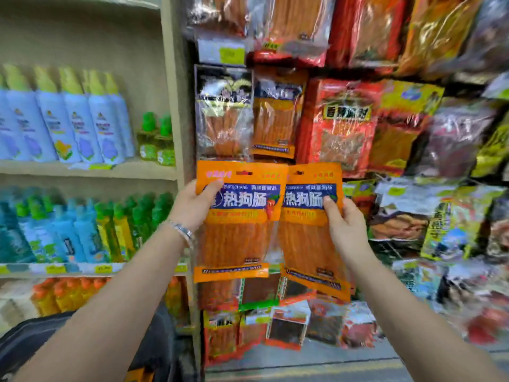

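Observation:
Two matching orange snack packets with blue labels and long orange sticks inside are held up side by side before a rack of hanging snacks. My left hand (194, 206) grips the left packet (238, 238) at its upper left edge, thumb over the front. A silver bracelet circles that wrist. My right hand (345, 227) grips the right packet (309, 244) at its right side, thumb on the blue label. The right packet tilts slightly, and its left edge sits at the left packet's right edge.
Hanging snack packets (338, 125) fill the rack behind and to the right. A beige shelf unit (173, 106) on the left holds pale blue bottles (68, 125), green-capped bottles (154, 139) and blue and green bottles (82, 232) lower down. A dark bag (24, 340) sits at bottom left.

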A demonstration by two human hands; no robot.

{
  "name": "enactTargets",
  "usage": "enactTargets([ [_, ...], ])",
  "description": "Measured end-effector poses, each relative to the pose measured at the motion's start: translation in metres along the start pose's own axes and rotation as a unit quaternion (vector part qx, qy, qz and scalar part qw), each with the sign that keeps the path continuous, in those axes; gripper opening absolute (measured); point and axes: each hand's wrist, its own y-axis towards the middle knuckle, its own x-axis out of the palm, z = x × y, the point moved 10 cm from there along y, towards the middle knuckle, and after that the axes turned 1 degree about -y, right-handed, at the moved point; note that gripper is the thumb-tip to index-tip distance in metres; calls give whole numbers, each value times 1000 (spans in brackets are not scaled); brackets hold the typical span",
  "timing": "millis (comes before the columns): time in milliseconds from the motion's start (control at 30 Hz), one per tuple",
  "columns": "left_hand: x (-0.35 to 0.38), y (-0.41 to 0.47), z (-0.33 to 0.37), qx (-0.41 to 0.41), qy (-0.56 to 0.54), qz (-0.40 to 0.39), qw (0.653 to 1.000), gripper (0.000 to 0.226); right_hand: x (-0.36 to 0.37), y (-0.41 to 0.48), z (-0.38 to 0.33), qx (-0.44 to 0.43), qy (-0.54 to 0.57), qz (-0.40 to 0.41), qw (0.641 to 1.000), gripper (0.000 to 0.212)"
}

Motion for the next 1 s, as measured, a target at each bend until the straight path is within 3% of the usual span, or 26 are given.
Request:
enactTargets([
  [133,20,18,42,21,-27,0,999,19,-19,56,-18,-7,37,16,999,19],
  [367,26,60,83,43,-21,51,998,21,-12,141,-51,-32,89,23,995,26],
  [433,32,72,87,47,-52,50,996,20,-2,163,-53,-27,107,11,994,16],
  [600,43,104,93,58,-98,47,992,17,22,209,-53,9,158,-3,987,25],
  [767,53,142,95,74,-122,38,989,20,43,245,-65,-16,170,-19,985,32],
  [900,61,169,90,77,-129,28,988,20,60,268,-61,-1,198,-26,980,16],
  [1000,64,184,84,75,-131,24,988,21,70,277,-51,12,215,-30,976,15],
])
